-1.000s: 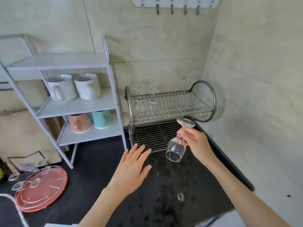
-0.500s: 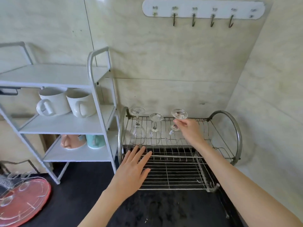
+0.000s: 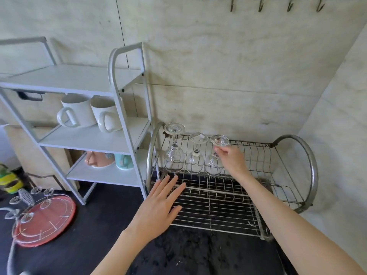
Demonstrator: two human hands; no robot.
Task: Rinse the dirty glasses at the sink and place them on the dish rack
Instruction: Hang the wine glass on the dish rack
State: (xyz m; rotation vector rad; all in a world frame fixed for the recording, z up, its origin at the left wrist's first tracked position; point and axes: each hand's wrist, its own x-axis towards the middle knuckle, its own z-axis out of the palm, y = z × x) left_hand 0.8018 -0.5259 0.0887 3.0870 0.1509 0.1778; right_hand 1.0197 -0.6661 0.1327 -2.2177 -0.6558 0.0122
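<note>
Three wine glasses stand upside down in a row on the upper tier of the metal dish rack point(image 3: 294, 155). The left glass point(image 3: 174, 155) and the middle glass point(image 3: 196, 157) stand free. My right hand point(image 3: 232, 161) pinches the stem of the third glass point(image 3: 213, 165), whose bowl rests on the wires. My left hand point(image 3: 156, 207) hovers flat with straight fingers over the front left of the rack's lower tier, holding nothing.
A white shelf unit point(image 3: 95, 135) with two white mugs point(image 3: 89, 114) and pastel cups stands left of the rack. A red round tray point(image 3: 45, 217) with wire holders lies on the black counter point(image 3: 178, 255) at lower left. Wall hooks hang above.
My right hand carried the glass from above the counter up to the rack's upper tier and set it upside down beside the other two. The view moved closer to the rack.
</note>
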